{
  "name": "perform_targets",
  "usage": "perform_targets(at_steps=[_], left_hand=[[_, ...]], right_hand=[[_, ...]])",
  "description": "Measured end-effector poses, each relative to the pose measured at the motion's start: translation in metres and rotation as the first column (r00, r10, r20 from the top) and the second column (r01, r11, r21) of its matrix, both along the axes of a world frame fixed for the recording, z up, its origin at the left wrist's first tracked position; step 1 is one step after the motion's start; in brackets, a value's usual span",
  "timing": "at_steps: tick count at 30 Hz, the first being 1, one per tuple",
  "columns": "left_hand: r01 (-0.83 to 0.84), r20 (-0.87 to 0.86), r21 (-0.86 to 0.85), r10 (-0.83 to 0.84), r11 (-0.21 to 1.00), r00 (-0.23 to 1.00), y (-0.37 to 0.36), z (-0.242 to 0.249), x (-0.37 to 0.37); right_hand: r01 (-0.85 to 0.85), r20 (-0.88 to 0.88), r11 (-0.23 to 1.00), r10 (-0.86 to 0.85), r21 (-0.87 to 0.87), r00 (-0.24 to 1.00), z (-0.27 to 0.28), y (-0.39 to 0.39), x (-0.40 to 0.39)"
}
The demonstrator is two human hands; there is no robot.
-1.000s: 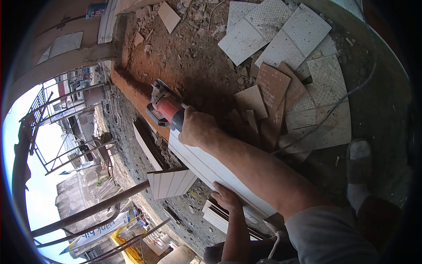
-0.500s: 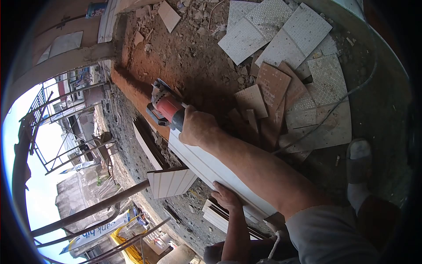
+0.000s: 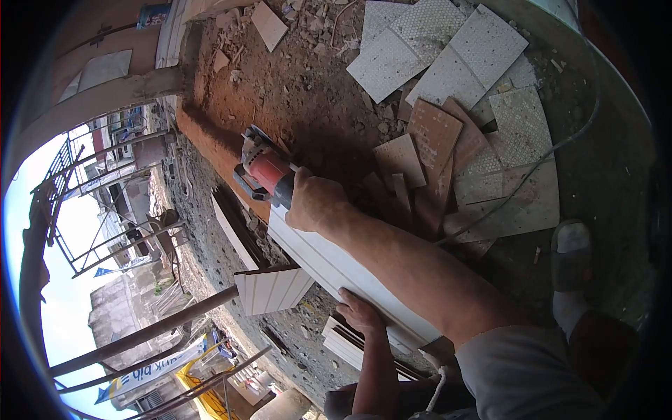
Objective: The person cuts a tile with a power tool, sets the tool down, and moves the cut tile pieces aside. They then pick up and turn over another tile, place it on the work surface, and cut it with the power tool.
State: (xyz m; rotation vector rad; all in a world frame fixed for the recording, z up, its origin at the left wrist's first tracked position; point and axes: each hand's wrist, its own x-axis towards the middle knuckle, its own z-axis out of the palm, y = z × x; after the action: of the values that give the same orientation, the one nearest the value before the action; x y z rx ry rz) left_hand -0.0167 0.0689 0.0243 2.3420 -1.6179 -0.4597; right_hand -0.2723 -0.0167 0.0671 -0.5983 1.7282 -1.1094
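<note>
Head view showed my right hand (image 3: 313, 203) with fingers wrapped around the red angle grinder (image 3: 262, 170), at the far end of the long white tile (image 3: 336, 269). My left hand (image 3: 360, 313) pressed flat on the tile's near end.

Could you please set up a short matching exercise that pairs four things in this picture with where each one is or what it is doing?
Things:
1. right hand
2. left hand
3. angle grinder
4. shoe

Places or states:
A. pressed flat on the near end of the long white tile
B. on the ground at the right, beside the black cable
C. gripped around the grinder's handle
D. red-bodied, at the tile's far end

Pairs: 1-C, 2-A, 3-D, 4-B
</note>
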Motion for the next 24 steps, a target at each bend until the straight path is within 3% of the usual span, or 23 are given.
perform_targets(at_steps=[24], left_hand=[[0.027, 0.011, 0.000, -0.027, 1.000, 1.000, -0.0016, -0.0026, 0.0039]], right_hand=[[-0.003, -0.005, 1.000, 0.003, -0.008, 1.000, -0.0011, 0.0011, 0.0012]])
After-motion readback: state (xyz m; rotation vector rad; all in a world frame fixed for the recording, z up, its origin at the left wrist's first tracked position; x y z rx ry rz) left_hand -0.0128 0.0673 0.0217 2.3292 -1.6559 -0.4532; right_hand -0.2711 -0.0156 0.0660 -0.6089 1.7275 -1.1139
